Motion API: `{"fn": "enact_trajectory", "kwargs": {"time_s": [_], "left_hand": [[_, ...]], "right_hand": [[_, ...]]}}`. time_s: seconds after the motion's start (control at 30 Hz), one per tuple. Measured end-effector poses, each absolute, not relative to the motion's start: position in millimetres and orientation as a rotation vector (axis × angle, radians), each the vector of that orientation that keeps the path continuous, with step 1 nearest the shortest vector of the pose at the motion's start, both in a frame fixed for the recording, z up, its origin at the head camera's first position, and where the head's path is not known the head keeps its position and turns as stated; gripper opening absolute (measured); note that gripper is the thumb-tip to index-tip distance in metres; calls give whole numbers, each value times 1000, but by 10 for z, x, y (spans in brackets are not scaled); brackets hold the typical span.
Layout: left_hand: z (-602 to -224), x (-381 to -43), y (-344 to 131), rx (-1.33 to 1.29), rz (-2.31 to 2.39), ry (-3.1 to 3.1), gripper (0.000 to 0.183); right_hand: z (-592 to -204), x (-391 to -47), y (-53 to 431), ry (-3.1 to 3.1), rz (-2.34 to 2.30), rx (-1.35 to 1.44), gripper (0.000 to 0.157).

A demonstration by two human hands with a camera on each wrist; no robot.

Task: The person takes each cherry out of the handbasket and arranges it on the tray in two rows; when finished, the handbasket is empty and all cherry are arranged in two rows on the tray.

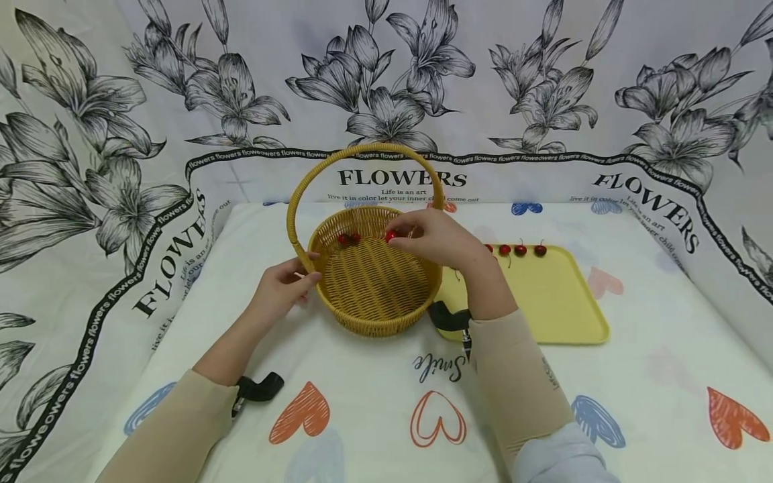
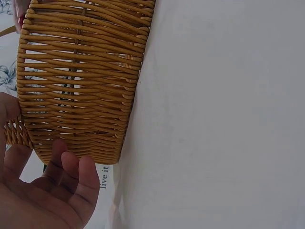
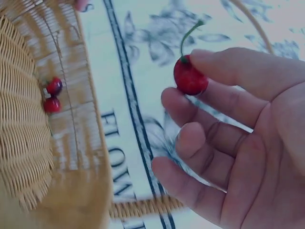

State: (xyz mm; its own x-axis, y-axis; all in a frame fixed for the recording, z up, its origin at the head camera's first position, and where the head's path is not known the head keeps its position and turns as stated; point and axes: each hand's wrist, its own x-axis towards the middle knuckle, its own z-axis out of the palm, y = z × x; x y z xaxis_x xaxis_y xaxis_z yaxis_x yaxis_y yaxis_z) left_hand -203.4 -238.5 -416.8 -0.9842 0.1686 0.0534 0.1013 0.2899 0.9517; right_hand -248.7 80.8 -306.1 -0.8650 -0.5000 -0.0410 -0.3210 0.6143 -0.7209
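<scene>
A round wicker basket [image 1: 377, 329] with a tall arched handle stands on the table. My left hand [image 1: 280, 288] grips the foot of that handle at the basket's left side; in the left wrist view its thumb and fingers lie about the woven wall [image 2: 81, 86]. Above the basket's right rear rim, my right hand [image 1: 443, 241] pinches a red cherry [image 3: 190, 76] between thumb and fingers, its green stem pointing up. Two more cherries [image 3: 53, 95] lie inside the basket against the far wall.
To the basket's right lies a yellow tray [image 1: 568, 322], partly behind my right arm. Several cherries [image 1: 521, 249] sit in a row along its far edge. A white cloth with printed hearts covers the table, and a flower-printed curtain [image 1: 386, 80] hangs behind.
</scene>
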Motion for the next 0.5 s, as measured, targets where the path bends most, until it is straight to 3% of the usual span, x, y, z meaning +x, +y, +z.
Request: {"fn": "enact_trajectory", "kwargs": {"time_s": [0.5], "left_hand": [[-4200, -2042, -2365, 242, 1823, 2486, 49]], "right_hand": [[-3241, -2443, 1772, 2696, -1210, -419, 40]]}}
